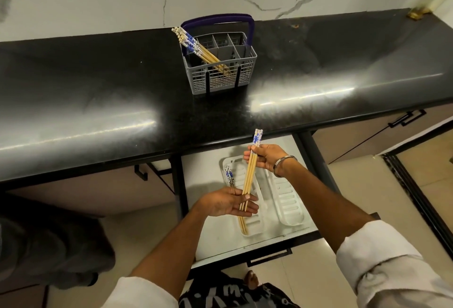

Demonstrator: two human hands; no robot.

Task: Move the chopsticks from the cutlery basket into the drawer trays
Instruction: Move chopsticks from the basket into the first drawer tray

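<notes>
**Bundle over the trays, not down yet**

Over the open drawer (pixel 245 241), I've got a bundle of chopsticks (pixel 250 173) pinched up top in my right hand (pixel 266 158); my left hand (pixel 228 202) cups the lower part, thumb curled over it; tips hang above the left tray (pixel 255 222), where a few already lie; more wait in the cutlery basket (pixel 220 62) at the counter's (pixel 98 87) back edge; next, I reckon: lower them flat and let go.

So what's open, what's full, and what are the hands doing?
Drawer: pulled open.
Cutlery basket: upright, chopsticks leaning inside.
Left tray: holds some chopsticks.
Right tray: bare.
Held chopsticks: over the left tray.
Right hand: pinching them.
Left hand: gripping them.
</notes>
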